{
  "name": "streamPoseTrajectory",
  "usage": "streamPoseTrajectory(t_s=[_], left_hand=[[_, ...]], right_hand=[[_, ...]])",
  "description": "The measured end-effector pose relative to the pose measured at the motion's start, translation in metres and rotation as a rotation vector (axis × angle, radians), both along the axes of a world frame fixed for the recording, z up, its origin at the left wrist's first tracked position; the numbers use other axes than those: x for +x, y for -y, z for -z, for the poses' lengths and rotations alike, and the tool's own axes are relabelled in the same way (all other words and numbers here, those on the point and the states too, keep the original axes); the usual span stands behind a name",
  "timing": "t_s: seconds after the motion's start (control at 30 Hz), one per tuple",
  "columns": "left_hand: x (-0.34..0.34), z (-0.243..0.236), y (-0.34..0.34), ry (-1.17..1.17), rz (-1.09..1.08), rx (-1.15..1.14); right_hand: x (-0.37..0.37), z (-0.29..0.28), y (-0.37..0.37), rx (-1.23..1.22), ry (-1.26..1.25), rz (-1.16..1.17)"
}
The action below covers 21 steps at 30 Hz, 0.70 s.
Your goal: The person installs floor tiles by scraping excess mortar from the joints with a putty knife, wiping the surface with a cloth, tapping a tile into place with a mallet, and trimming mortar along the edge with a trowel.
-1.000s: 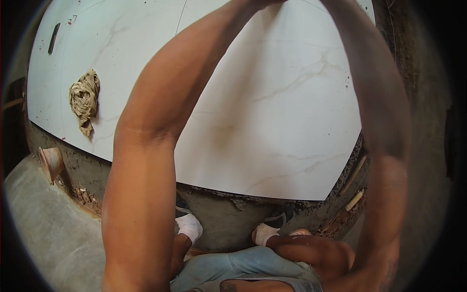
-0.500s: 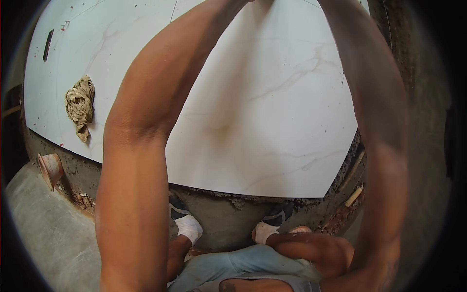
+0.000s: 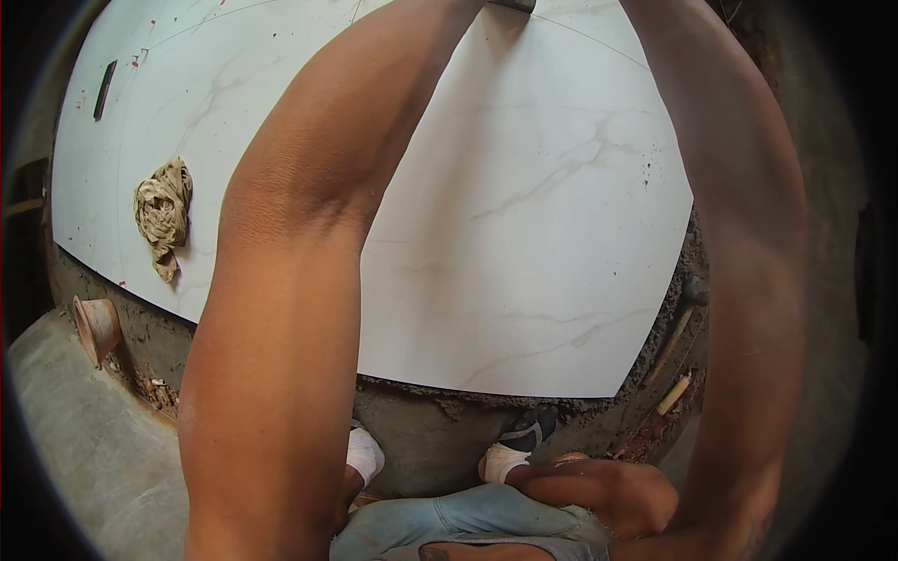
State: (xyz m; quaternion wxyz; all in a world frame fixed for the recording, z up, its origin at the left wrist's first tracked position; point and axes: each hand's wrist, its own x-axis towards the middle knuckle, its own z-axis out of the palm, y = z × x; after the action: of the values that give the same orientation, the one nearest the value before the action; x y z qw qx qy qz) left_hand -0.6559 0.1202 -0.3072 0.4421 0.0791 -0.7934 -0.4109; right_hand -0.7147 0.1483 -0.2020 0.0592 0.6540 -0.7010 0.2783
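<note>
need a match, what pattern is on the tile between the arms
The tile is white with faint greyish veins; the head view shows it.

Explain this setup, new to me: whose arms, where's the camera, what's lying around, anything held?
No machine here: these are a person's bare left arm and right arm. Every picture comes from one wide fisheye camera on their head, looking down, so straight edges bend. Below are white, veined tiles; on them lie a crumpled rag and a slim dark object. Both hands reach past the top edge, so I can't tell what they hold. A dark thing peeks in near the left wrist.
</note>
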Motion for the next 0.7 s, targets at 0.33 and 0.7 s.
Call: streamPoseTrajectory(t_s=[0.33,0.7], left_hand=[[0.014,0.011,-0.029,0.003,0.029,0.419],[0.006,0.010,-0.026,-0.204,0.015,0.192]], right_hand=[[0.027,-0.041,-0.036,-0.462,0.000,0.034],[0.013,0.013,-0.014,0.058,-0.173,0.126]])
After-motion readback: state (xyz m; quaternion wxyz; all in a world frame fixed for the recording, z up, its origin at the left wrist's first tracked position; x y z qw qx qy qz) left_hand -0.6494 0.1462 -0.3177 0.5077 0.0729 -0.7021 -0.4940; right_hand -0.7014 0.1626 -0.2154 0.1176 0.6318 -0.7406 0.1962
